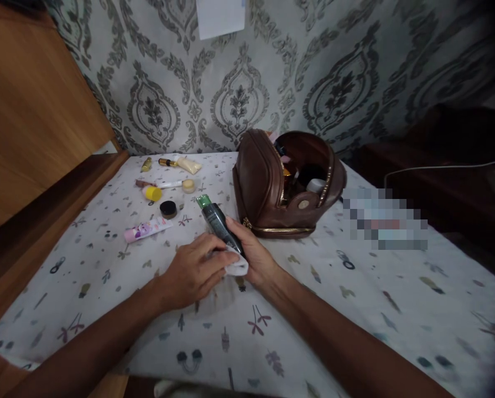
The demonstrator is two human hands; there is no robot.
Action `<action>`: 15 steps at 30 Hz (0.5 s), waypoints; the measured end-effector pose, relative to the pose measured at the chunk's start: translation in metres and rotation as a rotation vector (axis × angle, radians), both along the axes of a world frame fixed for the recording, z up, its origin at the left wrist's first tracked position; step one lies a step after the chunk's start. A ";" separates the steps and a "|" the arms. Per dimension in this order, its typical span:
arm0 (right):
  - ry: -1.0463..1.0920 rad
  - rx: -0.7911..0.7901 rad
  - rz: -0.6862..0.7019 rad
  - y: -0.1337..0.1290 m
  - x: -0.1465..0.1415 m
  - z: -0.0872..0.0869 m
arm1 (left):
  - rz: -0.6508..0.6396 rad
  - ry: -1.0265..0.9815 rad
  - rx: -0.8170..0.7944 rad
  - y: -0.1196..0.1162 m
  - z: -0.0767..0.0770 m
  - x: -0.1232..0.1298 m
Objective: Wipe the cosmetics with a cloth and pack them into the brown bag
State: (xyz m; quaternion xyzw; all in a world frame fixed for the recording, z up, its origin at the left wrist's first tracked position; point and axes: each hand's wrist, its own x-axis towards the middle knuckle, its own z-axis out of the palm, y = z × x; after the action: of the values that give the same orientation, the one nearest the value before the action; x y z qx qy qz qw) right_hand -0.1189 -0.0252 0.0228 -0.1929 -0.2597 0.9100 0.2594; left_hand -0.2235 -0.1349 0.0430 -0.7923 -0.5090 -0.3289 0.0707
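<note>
My right hand [258, 257] is closed round a dark bottle with a green cap [220, 224], which tilts up and to the left above the table. In my left hand [197, 268] is a white cloth [236, 267], pressed against the lower part of the bottle. The fingers and cloth hide the bottle's bottom end. Just behind my right hand stands a brown cosmetic bag [258, 177], unzipped, with several items inside. A pink and purple tube [147, 229] lies to the left of the bottle, and a small black-lidded jar [168, 209] sits near it.
Further back on the patterned tablecloth [147, 337] are a yellow-capped item [152, 193], a small cream-coloured jar [188, 186], a cream tube [189, 165] and a small gold item [146, 164]. A blurred-out object [386, 221] lies at right. Wooden furniture [35, 110] borders the left side.
</note>
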 end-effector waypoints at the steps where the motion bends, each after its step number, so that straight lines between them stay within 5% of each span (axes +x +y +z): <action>1: -0.001 -0.011 0.004 0.000 0.000 0.000 | -0.012 0.015 0.011 0.000 0.000 0.000; 5: 0.012 -0.027 -0.036 0.001 -0.001 -0.002 | 0.033 -0.072 -0.001 0.002 0.002 -0.005; 15: -0.019 0.128 0.040 -0.006 0.000 -0.001 | 0.432 -0.423 0.064 0.011 0.005 -0.040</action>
State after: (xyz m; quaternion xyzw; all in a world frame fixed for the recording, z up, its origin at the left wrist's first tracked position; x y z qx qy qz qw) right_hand -0.1189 -0.0311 0.0217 -0.1793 -0.3236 0.8946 0.2504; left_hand -0.2634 -0.1240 0.0483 -0.5770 -0.6584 -0.4799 0.0564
